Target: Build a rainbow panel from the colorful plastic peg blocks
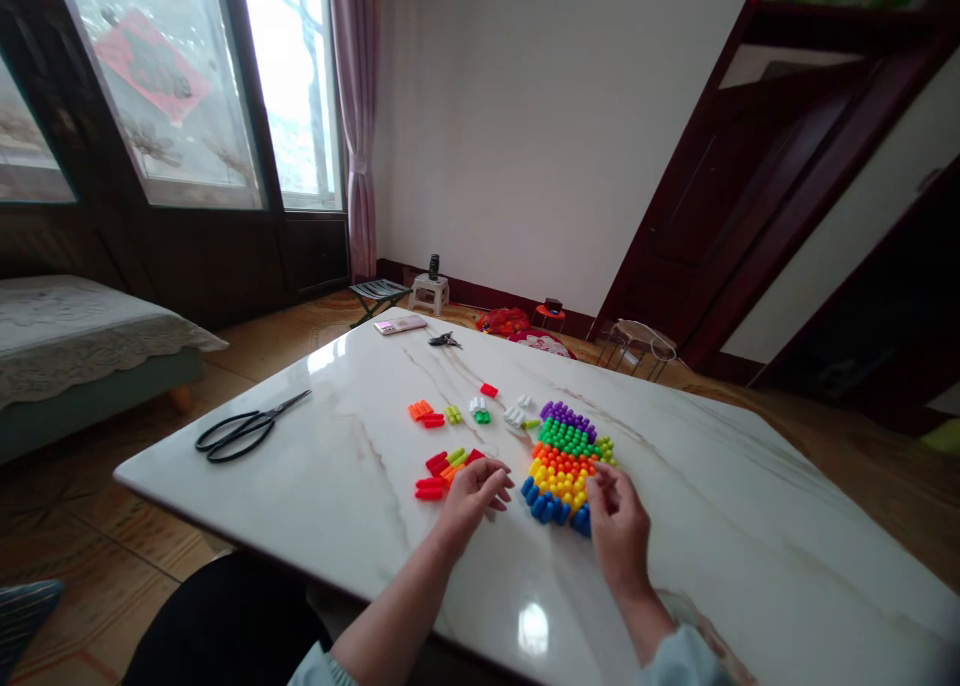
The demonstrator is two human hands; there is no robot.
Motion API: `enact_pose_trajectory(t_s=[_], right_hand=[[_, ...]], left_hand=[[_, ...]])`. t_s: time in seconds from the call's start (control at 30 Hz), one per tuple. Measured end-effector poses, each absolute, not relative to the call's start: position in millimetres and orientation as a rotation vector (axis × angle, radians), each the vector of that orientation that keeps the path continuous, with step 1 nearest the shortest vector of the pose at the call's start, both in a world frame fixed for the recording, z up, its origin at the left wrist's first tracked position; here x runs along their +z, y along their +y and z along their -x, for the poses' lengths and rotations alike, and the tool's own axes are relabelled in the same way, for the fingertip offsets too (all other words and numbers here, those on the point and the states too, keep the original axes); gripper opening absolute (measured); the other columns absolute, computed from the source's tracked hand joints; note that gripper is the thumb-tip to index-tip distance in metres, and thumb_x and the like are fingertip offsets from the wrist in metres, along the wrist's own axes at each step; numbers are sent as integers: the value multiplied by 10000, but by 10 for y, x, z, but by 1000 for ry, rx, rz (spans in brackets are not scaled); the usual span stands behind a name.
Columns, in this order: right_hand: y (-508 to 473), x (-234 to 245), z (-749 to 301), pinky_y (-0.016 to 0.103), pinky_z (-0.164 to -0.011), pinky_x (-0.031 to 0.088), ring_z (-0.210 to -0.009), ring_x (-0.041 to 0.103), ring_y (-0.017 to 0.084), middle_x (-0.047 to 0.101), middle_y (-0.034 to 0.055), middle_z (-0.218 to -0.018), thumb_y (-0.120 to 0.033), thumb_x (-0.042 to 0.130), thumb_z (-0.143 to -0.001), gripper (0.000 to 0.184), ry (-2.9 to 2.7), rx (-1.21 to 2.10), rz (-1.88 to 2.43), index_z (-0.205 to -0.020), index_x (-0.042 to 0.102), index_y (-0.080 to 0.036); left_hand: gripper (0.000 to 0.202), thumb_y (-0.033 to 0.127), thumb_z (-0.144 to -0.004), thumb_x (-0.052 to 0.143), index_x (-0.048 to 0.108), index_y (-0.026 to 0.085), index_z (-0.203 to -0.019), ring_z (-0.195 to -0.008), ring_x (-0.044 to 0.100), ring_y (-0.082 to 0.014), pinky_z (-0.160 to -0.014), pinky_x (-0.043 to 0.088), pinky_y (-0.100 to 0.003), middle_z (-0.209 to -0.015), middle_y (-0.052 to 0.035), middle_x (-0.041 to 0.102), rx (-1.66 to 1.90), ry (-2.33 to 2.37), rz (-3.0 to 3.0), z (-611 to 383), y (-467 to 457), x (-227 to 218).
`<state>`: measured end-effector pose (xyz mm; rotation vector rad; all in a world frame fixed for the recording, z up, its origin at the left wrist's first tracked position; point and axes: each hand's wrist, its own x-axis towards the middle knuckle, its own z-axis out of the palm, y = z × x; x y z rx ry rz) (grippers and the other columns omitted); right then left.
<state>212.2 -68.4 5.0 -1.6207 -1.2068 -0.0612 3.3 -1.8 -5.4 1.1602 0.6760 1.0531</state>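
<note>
A beaded piece (564,458) lies on the marble-patterned table, with rows of purple, green, orange, yellow and blue beads and some lime ones at its right edge. Over that right edge is my right hand (621,526), its thumb and fingers pinched together; what they hold is too small to make out. My left hand (474,498) hovers left of the piece, fingers curled towards the thumb, and I cannot see what is in them. Just beyond it lie loose red beads (430,489) and lime beads (456,457), partly hidden by the hand.
Farther back are small groups of orange beads (420,409), white beads (516,416) and a red bead (489,390). Black-handled scissors (244,433) lie at the left of the table (315,486). A phone (400,324) and a small dark tool (444,340) are near the far corner.
</note>
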Motion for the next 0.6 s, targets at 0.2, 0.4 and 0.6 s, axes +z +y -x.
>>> enact_pose_trajectory(t_s=[0.2, 0.4, 0.6], right_hand=[[-766, 13, -1162, 234, -595, 390, -638, 604, 142, 653, 4, -719, -224, 453, -860, 153, -1890, 268, 1646, -794, 589, -203], [-755, -84, -1088, 246, -577, 305, -693, 623, 138, 673, -15, -803, -216, 442, -886, 138, -1991, 131, 1758, -845, 574, -221], [-776, -55, -1072, 256, -569, 291, -690, 618, 132, 666, -10, -806, -207, 414, -907, 157, -2022, 88, 1741, -852, 560, -224]], left_hand=[[254, 393, -882, 513, 592, 161, -817, -608, 569, -129, -577, 473, -246, -690, -27, 606, 1469, 896, -1397, 29, -172, -54], [184, 215, -860, 483, 602, 215, -999, -1005, 557, -239, -890, 431, -392, -1011, -82, 651, 1452, 1362, -1945, 249, -237, 84], [521, 286, -737, 604, 517, 238, -1249, -1191, 421, -294, -979, 317, -420, -1232, -89, 581, 739, 1682, -2283, 441, 57, 107]])
